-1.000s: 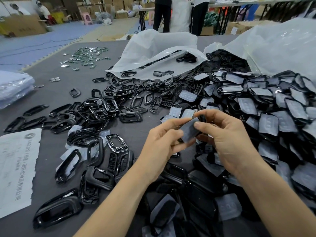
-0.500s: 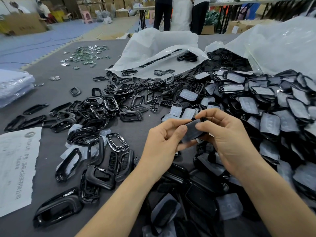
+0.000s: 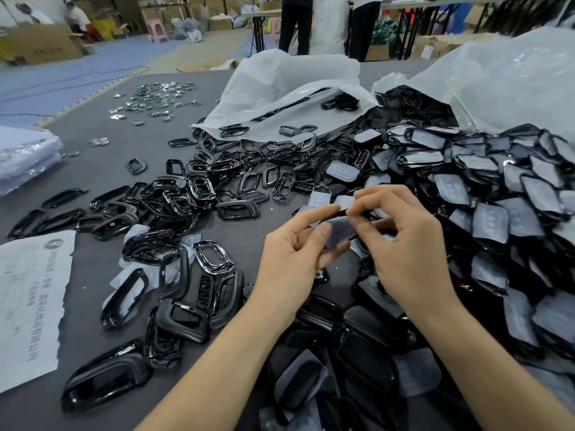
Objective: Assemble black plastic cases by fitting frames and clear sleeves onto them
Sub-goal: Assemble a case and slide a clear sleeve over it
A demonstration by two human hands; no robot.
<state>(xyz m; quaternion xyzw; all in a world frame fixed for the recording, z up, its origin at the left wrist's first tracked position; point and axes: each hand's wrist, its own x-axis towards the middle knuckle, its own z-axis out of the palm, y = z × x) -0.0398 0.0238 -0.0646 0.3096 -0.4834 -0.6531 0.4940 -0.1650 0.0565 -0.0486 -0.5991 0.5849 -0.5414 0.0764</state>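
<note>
Grip is being applied by the left hand (image 3: 289, 259), its thumb and forefinger pinching the left end of a clear sleeve (image 3: 339, 230). The right end is being pinched by the fingertips of the right hand (image 3: 407, 244), whose other fingers are curled. A black case (image 3: 343, 210) is showing as a dark edge along the sleeve's far side. The piece is being held above the grey tabletop (image 3: 109, 157), near the middle. Loose black frames (image 3: 193, 194) are lying scattered to the left, and sleeved cases (image 3: 497, 213) are being heaped on the right. White plastic bags (image 3: 289, 82) are lying at the far side, and a printed sheet (image 3: 31, 306) at the near left.
</note>
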